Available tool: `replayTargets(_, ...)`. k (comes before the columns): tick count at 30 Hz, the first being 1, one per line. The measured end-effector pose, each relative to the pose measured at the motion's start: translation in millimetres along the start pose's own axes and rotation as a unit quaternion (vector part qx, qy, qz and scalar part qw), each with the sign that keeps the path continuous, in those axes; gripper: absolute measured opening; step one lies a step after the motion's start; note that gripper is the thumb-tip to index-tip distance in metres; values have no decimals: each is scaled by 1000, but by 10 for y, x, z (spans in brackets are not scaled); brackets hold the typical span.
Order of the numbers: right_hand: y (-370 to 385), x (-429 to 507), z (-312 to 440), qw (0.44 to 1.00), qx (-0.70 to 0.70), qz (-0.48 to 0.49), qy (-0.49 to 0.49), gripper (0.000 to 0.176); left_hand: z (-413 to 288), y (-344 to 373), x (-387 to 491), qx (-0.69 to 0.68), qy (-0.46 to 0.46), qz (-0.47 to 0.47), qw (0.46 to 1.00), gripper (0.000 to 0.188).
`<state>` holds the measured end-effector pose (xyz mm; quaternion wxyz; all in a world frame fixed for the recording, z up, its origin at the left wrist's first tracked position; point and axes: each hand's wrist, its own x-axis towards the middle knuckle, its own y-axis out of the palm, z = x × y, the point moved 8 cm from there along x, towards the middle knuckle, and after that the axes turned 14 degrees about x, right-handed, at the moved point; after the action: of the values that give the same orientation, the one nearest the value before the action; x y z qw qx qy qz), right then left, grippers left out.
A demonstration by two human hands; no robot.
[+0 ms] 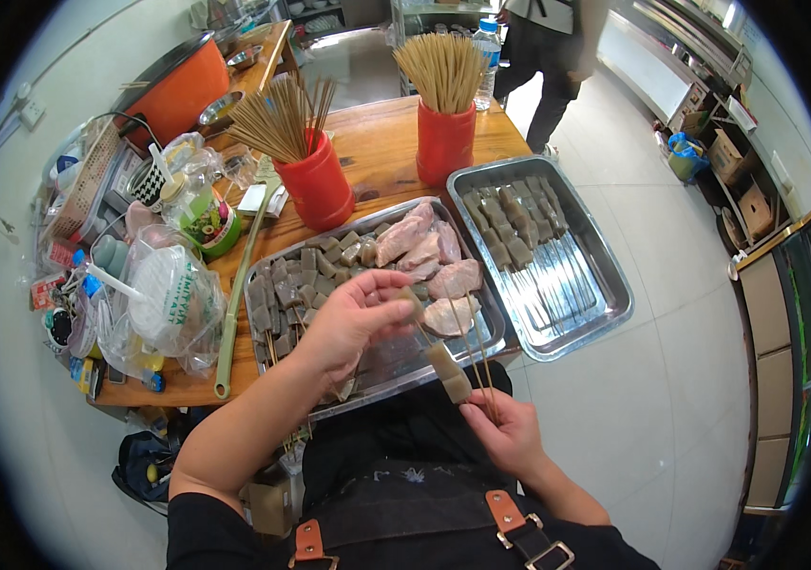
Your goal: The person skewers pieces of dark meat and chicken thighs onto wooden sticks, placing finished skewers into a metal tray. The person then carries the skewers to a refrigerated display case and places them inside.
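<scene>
My right hand (508, 431) grips several thin bamboo skewers, one of which carries grey-brown jelly-like cubes (448, 372). At that skewer's upper end, the fingers of my left hand (359, 320) pinch another cube (411, 305). Both hands are over the near edge of a metal tray (405, 374). Loose grey-brown cubes (305, 274) fill its left and back part, some on skewers. Pieces of raw poultry (405, 235) lie along its right side. A second metal tray (594, 313), to the right, holds finished-looking rows of skewered cubes (516, 217).
Two red containers (446, 146) of bamboo skewers (441, 71) stand behind the trays, with a water bottle (488, 60) beside one. Bagged cups (170, 299), jars and a long green strip (234, 320) crowd the wooden table's left. A person (544, 64) stands beyond the table.
</scene>
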<state>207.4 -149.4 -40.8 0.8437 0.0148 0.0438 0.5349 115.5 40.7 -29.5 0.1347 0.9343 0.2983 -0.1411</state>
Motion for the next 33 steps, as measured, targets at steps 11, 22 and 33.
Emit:
replayTargets(11,-250,-30,-138,993,82,-82,37,13,-245,-106,478,601,158,-33,783,25)
replayTargets(22,-278,-87,-136,995,60,-72,30,13,-187,172,415,718,285,-87,629,21)
replayTargets(33,-293,-25,-165,989,107,-97,37,12,-161,235,340,694,336,-103,628,23)
